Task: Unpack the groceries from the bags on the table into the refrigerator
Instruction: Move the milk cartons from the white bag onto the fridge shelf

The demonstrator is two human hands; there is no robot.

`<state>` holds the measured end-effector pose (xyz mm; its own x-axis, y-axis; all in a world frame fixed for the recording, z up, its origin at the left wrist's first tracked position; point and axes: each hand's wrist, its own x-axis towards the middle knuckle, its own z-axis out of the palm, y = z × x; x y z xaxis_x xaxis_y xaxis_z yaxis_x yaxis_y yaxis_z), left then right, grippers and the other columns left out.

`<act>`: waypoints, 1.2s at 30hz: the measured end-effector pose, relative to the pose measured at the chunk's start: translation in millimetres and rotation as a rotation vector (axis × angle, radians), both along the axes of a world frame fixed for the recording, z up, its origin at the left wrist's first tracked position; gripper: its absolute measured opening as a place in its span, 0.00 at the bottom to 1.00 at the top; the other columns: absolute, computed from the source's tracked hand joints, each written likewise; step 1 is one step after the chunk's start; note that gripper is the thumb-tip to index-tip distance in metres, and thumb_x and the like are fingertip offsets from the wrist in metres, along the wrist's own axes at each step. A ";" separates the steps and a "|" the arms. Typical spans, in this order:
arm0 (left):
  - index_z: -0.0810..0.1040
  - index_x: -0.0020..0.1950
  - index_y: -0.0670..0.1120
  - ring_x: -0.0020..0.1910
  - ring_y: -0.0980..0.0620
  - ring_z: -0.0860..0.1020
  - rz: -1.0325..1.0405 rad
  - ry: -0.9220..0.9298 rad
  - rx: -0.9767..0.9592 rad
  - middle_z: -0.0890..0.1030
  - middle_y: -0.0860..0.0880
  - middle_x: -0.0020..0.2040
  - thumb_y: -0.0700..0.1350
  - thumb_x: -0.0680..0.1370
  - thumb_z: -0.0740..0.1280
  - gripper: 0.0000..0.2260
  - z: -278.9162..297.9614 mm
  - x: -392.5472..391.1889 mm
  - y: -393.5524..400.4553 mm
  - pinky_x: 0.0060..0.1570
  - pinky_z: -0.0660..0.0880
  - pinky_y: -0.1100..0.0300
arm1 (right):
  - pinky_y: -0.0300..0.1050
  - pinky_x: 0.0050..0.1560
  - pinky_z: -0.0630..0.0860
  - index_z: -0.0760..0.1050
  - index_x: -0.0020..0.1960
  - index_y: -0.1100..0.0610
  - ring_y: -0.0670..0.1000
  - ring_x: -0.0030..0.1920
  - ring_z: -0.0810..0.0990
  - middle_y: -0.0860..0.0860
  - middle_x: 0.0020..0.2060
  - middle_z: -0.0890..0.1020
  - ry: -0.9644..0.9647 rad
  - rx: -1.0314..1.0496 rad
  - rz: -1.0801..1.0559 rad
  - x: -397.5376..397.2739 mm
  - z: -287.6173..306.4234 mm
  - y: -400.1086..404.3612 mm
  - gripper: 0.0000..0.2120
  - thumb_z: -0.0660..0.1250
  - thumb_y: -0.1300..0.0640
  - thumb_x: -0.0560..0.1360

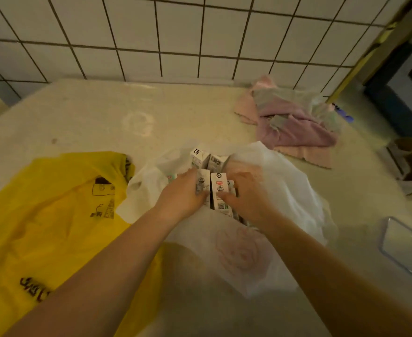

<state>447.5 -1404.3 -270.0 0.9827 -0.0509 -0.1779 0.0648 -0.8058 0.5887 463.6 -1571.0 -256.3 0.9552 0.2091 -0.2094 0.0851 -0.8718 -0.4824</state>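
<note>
Yellow bag (54,215) lies flat along the bench's (90,113) left edge, black print showing. Just right of it, at the near middle, a white bag (273,190) stands open with small cartons (207,161) upright inside. The left hand (183,193) curls around one carton (202,183); the right hand (246,195) grips the neighbouring carton (220,190), thumb across its face. A pink cloth (295,122) sits crumpled near the far right corner, well apart from the bags.
</note>
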 end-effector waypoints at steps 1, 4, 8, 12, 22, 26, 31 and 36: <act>0.65 0.66 0.49 0.57 0.47 0.76 0.002 0.020 0.000 0.77 0.48 0.59 0.52 0.74 0.66 0.23 -3.6 2.6 -1.6 0.50 0.75 0.48 | 0.43 0.49 0.71 0.72 0.65 0.52 0.50 0.55 0.74 0.50 0.60 0.73 0.020 0.005 0.003 2.9 -3.0 1.5 0.21 0.67 0.47 0.74; 0.65 0.66 0.48 0.54 0.47 0.77 0.025 0.069 -0.024 0.78 0.47 0.57 0.51 0.75 0.66 0.21 -11.6 8.0 -5.1 0.50 0.75 0.49 | 0.37 0.39 0.69 0.71 0.64 0.54 0.46 0.47 0.71 0.49 0.55 0.74 0.075 0.035 0.018 8.3 -9.4 5.2 0.19 0.66 0.50 0.75; 0.67 0.65 0.47 0.52 0.49 0.76 0.086 0.161 -0.133 0.78 0.48 0.55 0.49 0.76 0.66 0.19 -18.2 10.8 -8.2 0.47 0.72 0.58 | 0.33 0.35 0.70 0.72 0.64 0.51 0.45 0.48 0.77 0.48 0.54 0.79 0.160 0.124 -0.029 13.4 -24.6 8.2 0.18 0.66 0.49 0.75; 0.69 0.68 0.48 0.58 0.49 0.76 0.117 0.185 -0.244 0.78 0.48 0.60 0.47 0.77 0.65 0.19 -24.4 10.9 -7.5 0.49 0.69 0.62 | 0.37 0.40 0.71 0.72 0.65 0.49 0.45 0.48 0.77 0.47 0.55 0.80 0.268 0.167 -0.073 15.5 -28.9 10.2 0.16 0.62 0.49 0.78; 0.69 0.63 0.46 0.58 0.55 0.75 0.388 0.058 -0.635 0.76 0.50 0.62 0.41 0.76 0.68 0.17 -20.6 -14.6 -4.5 0.55 0.73 0.60 | 0.47 0.47 0.81 0.66 0.66 0.47 0.46 0.52 0.81 0.46 0.55 0.80 0.310 0.708 -0.303 -10.6 -34.1 12.7 0.20 0.64 0.60 0.77; 0.70 0.60 0.50 0.57 0.59 0.76 0.364 -0.047 -0.757 0.77 0.53 0.58 0.38 0.73 0.71 0.19 -8.4 -17.3 1.3 0.53 0.77 0.60 | 0.53 0.48 0.81 0.69 0.62 0.47 0.48 0.54 0.80 0.48 0.53 0.80 0.187 0.829 -0.259 -8.0 -28.0 6.2 0.23 0.68 0.67 0.73; 0.67 0.66 0.53 0.59 0.63 0.74 0.230 -0.138 -0.762 0.75 0.55 0.60 0.36 0.69 0.74 0.30 5.8 -9.3 11.5 0.49 0.75 0.70 | 0.51 0.56 0.78 0.68 0.62 0.41 0.51 0.61 0.76 0.53 0.59 0.76 0.070 0.789 -0.127 6.6 -15.3 -0.5 0.30 0.74 0.62 0.66; 0.66 0.70 0.53 0.58 0.69 0.70 0.118 -0.150 -0.580 0.73 0.56 0.62 0.37 0.69 0.73 0.32 0.2 -8.1 12.0 0.54 0.72 0.71 | 0.51 0.56 0.78 0.66 0.55 0.34 0.50 0.62 0.74 0.56 0.61 0.72 0.033 0.682 -0.098 8.4 -19.8 -5.2 0.27 0.73 0.50 0.61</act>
